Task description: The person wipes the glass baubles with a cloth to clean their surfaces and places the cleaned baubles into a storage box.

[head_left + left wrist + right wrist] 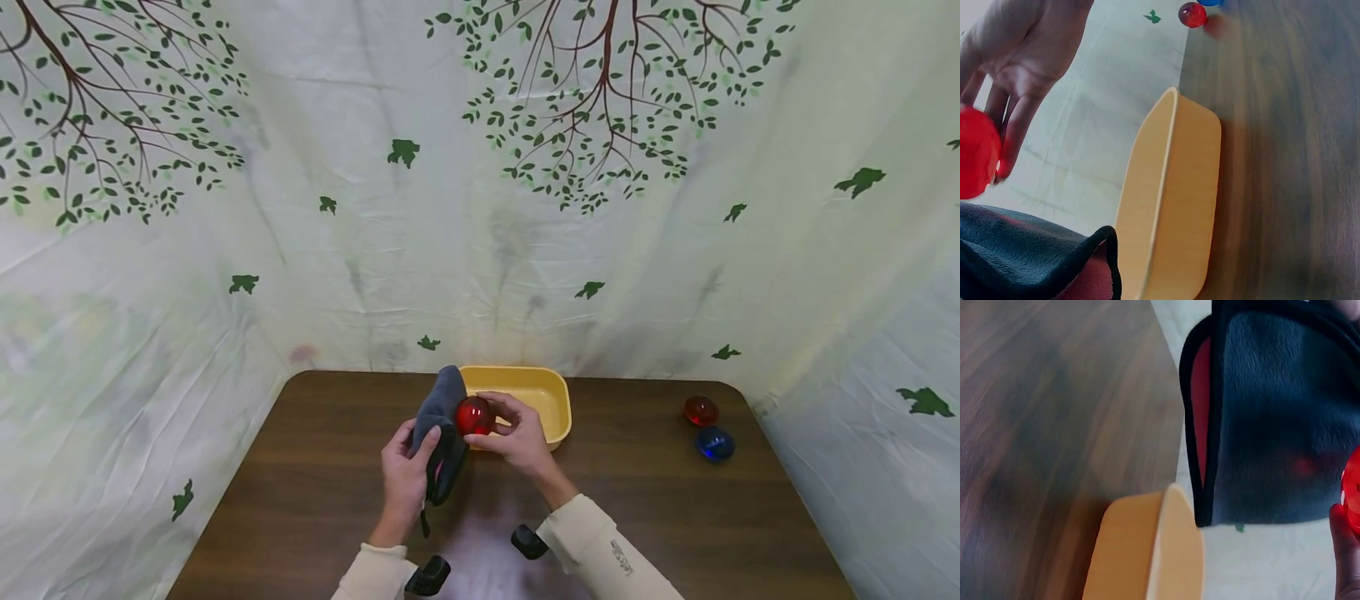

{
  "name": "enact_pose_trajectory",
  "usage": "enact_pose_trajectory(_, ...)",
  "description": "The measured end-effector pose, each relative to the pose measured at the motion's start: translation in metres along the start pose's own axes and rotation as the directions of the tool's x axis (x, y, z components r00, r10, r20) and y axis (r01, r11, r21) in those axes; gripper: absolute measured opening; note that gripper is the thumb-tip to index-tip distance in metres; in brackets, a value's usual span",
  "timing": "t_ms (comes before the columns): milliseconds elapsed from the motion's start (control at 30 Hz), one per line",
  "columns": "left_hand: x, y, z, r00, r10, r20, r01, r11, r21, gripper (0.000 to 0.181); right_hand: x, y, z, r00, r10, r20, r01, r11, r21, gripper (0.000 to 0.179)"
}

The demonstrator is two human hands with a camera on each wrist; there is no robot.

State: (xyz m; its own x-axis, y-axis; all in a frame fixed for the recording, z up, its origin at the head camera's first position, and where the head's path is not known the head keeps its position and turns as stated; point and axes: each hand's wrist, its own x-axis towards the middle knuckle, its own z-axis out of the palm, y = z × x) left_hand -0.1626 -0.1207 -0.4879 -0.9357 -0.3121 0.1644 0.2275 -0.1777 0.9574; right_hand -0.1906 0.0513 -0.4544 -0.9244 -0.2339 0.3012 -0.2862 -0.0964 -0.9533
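Observation:
My left hand point(405, 479) grips a folded dark blue-grey plush cloth point(437, 408) with black edging, a pinkish-red inner face and a small loop hanging from its lower end. Between the thumb and fingers of my right hand point(521, 433) is a clear red ball point(475, 416), close against the cloth's right side. The left wrist view shows the red ball point(977, 153) just above the cloth point(1019, 250). In the right wrist view the cloth point(1279, 425) fills the upper right, and the ball is partly cut off. Behind the hands stands a yellow plastic tub point(555, 408).
On the right of the brown wooden table point(315, 500) lie another red ball point(701, 411) and a blue ball point(715, 443), close together. A pale curtain point(420, 250) printed with trees and leaves surrounds the table's back and sides. My right hand hides part of the tub.

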Motion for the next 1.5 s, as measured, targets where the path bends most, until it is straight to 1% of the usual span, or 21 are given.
enact_pose_trajectory(100,0.0,0.0,0.002,1.0,0.009,0.008,-0.009,1.0,0.003,0.026,0.0,-0.002,0.004,1.0,0.019,0.018,-0.019,1.0,0.009,0.056)
enact_pose_trajectory(233,0.0,0.0,0.004,1.0,0.017,0.025,-0.017,1.0,-0.005,0.028,0.001,-0.002,0.005,0.999,0.033,0.02,-0.033,0.999,0.02,0.057)
enact_pose_trajectory(300,0.0,0.0,0.004,0.999,0.011,0.044,-0.011,1.0,-0.003,0.028,0.001,-0.001,0.005,0.999,0.032,0.021,-0.033,0.999,0.026,0.055)
enact_pose_trajectory(400,0.0,0.002,0.003,0.996,0.0,0.091,-0.002,1.0,0.019,0.031,0.001,0.003,0.003,0.999,0.023,0.031,-0.024,0.999,0.033,0.054)
enact_pose_trajectory(533,0.0,0.003,0.0,0.987,-0.005,0.163,-0.001,0.999,0.037,0.037,0.003,0.016,0.003,0.999,0.008,0.042,-0.01,0.999,0.047,0.055)
enact_pose_trajectory(600,0.001,0.002,-0.002,0.981,-0.004,0.192,-0.002,0.999,0.033,0.039,0.005,0.021,0.005,0.998,0.006,0.055,-0.007,0.999,0.032,0.056)
enact_pose_trajectory(767,0.002,0.001,-0.008,0.968,0.022,0.252,-0.03,0.999,0.03,0.038,0.004,0.018,0.01,0.995,-0.008,0.097,0.012,0.999,-0.04,0.056)
enact_pose_trajectory(900,0.002,0.001,-0.012,0.96,0.046,0.278,-0.058,0.998,0.035,0.032,0.003,0.013,0.011,0.988,-0.023,0.155,0.03,0.999,-0.046,0.058)
enact_pose_trajectory(1000,0.001,0.003,-0.014,0.954,0.05,0.297,-0.061,0.998,0.029,0.033,0.0,0.002,0.011,0.978,-0.046,0.205,0.056,0.997,-0.043,0.057)
enact_pose_trajectory(1067,0.0,0.004,-0.016,0.941,0.048,0.335,-0.052,0.999,0.004,0.037,-0.001,-0.006,0.01,0.974,-0.061,0.22,0.074,0.996,-0.047,0.057)
enact_pose_trajectory(1133,0.001,0.005,-0.018,0.919,0.048,0.392,-0.043,0.999,-0.023,0.042,-0.003,-0.011,0.009,0.973,-0.082,0.217,0.096,0.994,-0.055,0.056)
enact_pose_trajectory(1167,0.001,0.006,-0.02,0.905,0.043,0.424,-0.031,0.999,-0.035,0.044,-0.003,-0.011,0.008,0.974,-0.086,0.211,0.1,0.993,-0.06,0.056)
enact_pose_trajectory(1233,0.003,0.006,-0.024,0.871,0.028,0.491,-0.003,0.999,-0.051,0.046,-0.004,-0.01,0.008,0.977,-0.099,0.19,0.114,0.991,-0.07,0.056)
enact_pose_trajectory(1267,0.004,0.006,-0.026,0.864,0.023,0.503,-0.002,0.999,-0.042,0.045,-0.005,-0.009,0.008,0.978,-0.108,0.179,0.122,0.99,-0.073,0.057)
enact_pose_trajectory(1300,0.004,0.006,-0.028,0.86,0.011,0.51,0.003,1.0,-0.028,0.045,-0.005,-0.009,0.008,0.979,-0.112,0.171,0.126,0.989,-0.075,0.057)
enact_pose_trajectory(1333,0.005,0.007,-0.029,0.862,0.001,0.507,0.007,1.0,-0.014,0.045,-0.006,-0.009,0.008,0.979,-0.115,0.165,0.129,0.989,-0.075,0.058)
enact_pose_trajectory(1367,0.005,0.007,-0.03,0.868,-0.007,0.496,0.01,1.0,-0.003,0.044,-0.007,-0.009,0.009,0.979,-0.122,0.162,0.136,0.988,-0.075,0.058)
enact_pose_trajectory(1400,0.005,0.007,-0.031,0.877,-0.011,0.48,0.008,1.0,0.008,0.044,-0.007,-0.01,0.01,0.978,-0.132,0.161,0.146,0.986,-0.078,0.058)
enact_pose_trajectory(1467,0.005,0.007,-0.031,0.903,-0.011,0.429,-0.005,0.999,0.034,0.042,-0.007,-0.011,0.012,0.974,-0.159,0.163,0.174,0.981,-0.083,0.058)
enact_pose_trajectory(1500,0.005,0.007,-0.031,0.91,-0.01,0.414,-0.007,0.999,0.038,0.041,-0.007,-0.012,0.013,0.971,-0.171,0.168,0.187,0.979,-0.084,0.057)
